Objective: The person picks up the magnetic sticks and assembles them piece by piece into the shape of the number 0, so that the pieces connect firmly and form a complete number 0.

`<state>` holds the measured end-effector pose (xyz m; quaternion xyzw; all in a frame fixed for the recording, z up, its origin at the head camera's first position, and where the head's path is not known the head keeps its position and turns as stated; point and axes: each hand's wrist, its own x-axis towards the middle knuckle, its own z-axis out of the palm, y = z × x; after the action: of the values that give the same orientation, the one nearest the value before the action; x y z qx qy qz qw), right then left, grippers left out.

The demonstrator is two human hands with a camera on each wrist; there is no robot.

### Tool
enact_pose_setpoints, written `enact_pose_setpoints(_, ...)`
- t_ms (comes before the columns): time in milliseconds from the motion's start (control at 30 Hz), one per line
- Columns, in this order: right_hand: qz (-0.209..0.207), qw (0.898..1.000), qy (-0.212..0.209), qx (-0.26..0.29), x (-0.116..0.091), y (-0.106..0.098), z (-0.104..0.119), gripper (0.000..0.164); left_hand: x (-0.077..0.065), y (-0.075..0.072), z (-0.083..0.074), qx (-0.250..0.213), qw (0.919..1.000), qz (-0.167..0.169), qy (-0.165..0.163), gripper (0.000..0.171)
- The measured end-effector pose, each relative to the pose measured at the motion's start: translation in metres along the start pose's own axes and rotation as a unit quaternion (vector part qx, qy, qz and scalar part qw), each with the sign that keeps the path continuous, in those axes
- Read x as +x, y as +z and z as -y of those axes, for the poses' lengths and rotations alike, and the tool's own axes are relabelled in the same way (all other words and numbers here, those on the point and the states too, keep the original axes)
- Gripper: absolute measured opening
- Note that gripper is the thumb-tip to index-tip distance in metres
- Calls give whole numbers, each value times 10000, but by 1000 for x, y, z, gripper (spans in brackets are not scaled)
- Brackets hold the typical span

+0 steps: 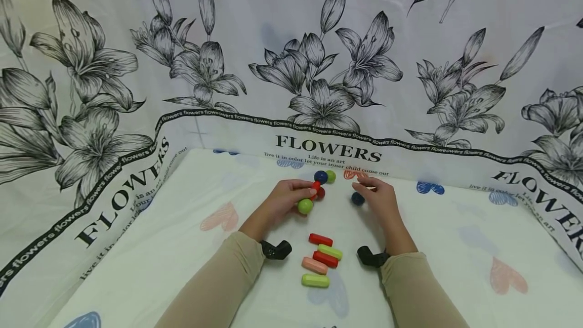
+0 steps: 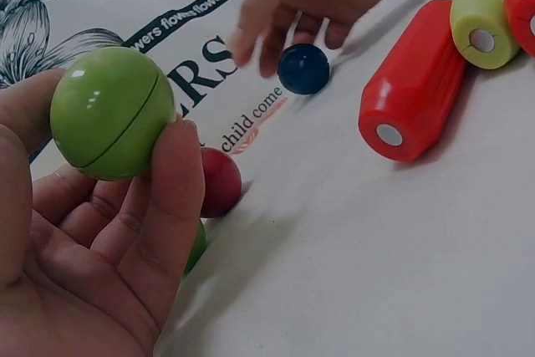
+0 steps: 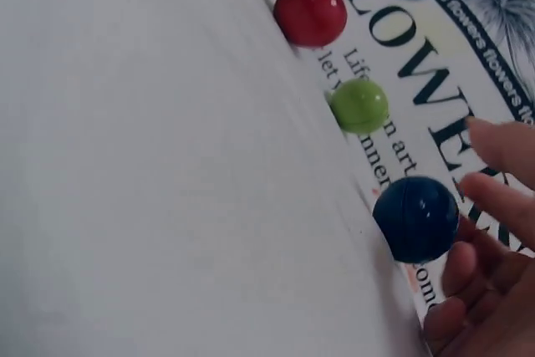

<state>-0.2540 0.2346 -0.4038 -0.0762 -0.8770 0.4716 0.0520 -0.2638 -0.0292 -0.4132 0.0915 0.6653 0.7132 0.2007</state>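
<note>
My left hand [image 1: 289,197] grips a short red rod [image 1: 315,190] between thumb and fingers. A lime-green ball [image 2: 113,114] is at the rod's near end and a blue ball [image 1: 321,177] at its far end. My right hand [image 1: 375,194] has loosely bent fingers beside a dark blue ball [image 3: 416,219] on the cloth, with nothing held. Just past the left hand are a red ball [image 3: 310,14] and another lime-green ball [image 3: 359,106]. In the left wrist view, the left fingers hide the rod.
Nearer the body, several faceted rods lie in a loose column: red [image 1: 321,239], lime [image 1: 330,252], another red [image 1: 325,259], pink [image 1: 314,265] and another lime [image 1: 315,281]. White cloth with printed hearts covers the table. Behind stands a flower-printed curtain [image 1: 410,115].
</note>
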Motion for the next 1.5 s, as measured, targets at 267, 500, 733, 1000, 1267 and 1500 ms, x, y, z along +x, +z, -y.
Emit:
enact_pose_setpoints(267, 807, 9942, -95, -706, -1, 1, -12, 49, -1, 1, 1, 30, 10000, 9, -62, 41)
enact_pose_setpoints(500, 864, 9933, -270, -718, 2, 2, -11, 44, 0, 1, 1, 122, 9999, 105, -1, 40)
enact_pose_setpoints(733, 1120, 9929, -172, -360, 5, 6, -6, 47, 1, 1, 2, 421, 9990, 112, -62, 37)
enact_pose_setpoints(1000, 1331, 9908, -216, -63, 2, 11, -3, 45, -1, 2, 2, 1453, 9894, 51, 70, 32)
enact_pose_setpoints(1267, 1591, 9860, -442, 219, -1, 11, -2, 43, 1, 4, 2, 1699, 9852, -78, 207, 29)
enact_pose_setpoints(1500, 1666, 9834, -464, 556, -2, 12, -1, 43, 2, 5, 4, 1836, 9829, 51, 85, 28)
